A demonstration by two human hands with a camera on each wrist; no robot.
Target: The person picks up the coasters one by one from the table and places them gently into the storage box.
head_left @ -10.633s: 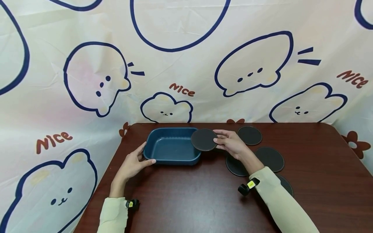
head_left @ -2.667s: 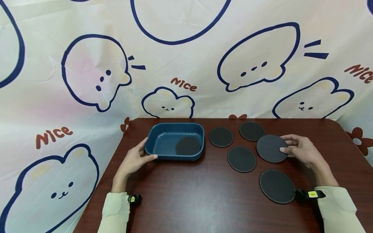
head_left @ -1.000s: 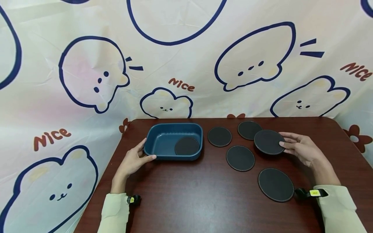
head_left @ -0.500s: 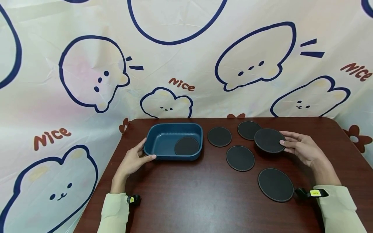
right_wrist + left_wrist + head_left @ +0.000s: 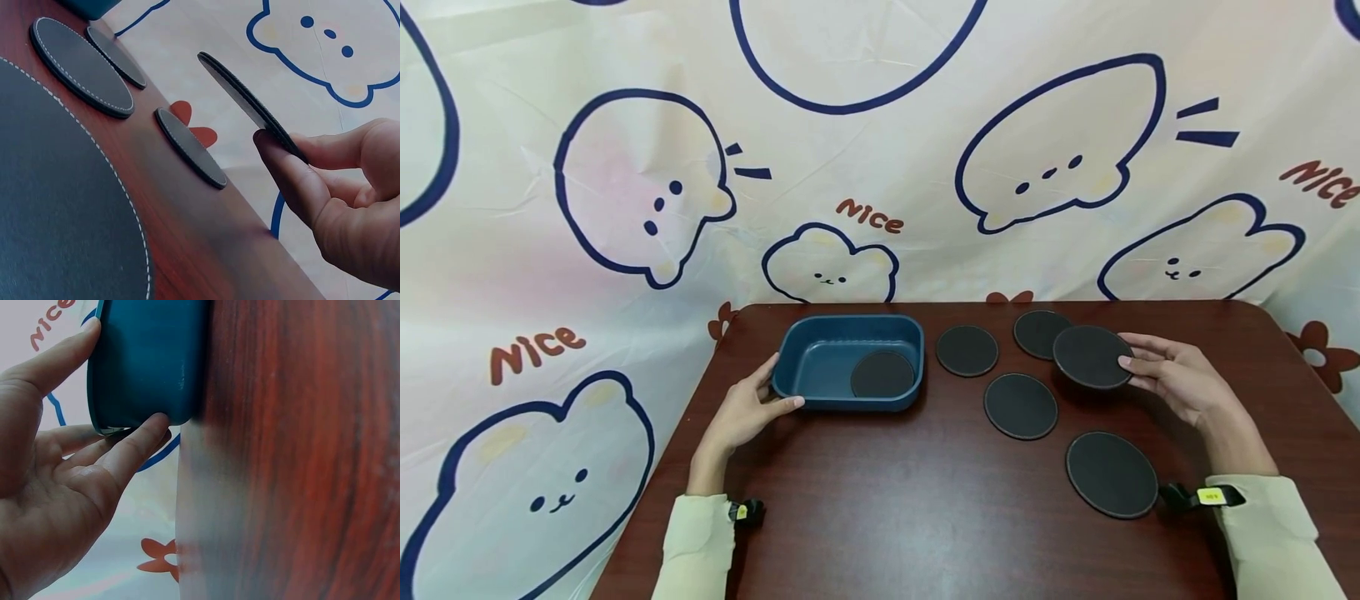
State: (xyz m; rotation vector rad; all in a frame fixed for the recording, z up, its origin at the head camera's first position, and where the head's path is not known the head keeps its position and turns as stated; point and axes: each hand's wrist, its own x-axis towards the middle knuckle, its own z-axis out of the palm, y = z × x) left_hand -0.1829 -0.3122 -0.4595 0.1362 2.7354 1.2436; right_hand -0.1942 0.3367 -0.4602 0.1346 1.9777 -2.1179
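Left hand (image 5: 741, 412) grips the left end of the dark-blue rectangular tray (image 5: 816, 375): thumb at the rim, fingers against the outer end wall, one fingertip low on it in the left wrist view. Tray upright on the brown worktop (image 5: 887, 508), near its far edge. Inside, toward the right end: one coaster (image 5: 882, 377), black, round.

Right hand (image 5: 1183, 383) pinches the raised coaster (image 5: 1092, 357), also black and round, by its right edge between thumb and fingers; disc tilted, clear of the worktop. In the head view it overlaps the rear coaster (image 5: 1039, 333).

Three further discs lie flat: small coaster (image 5: 967, 350) just beside the tray, middle coaster (image 5: 1021, 406), front coaster (image 5: 1112, 474). Pale stitching near rims, right wrist view.
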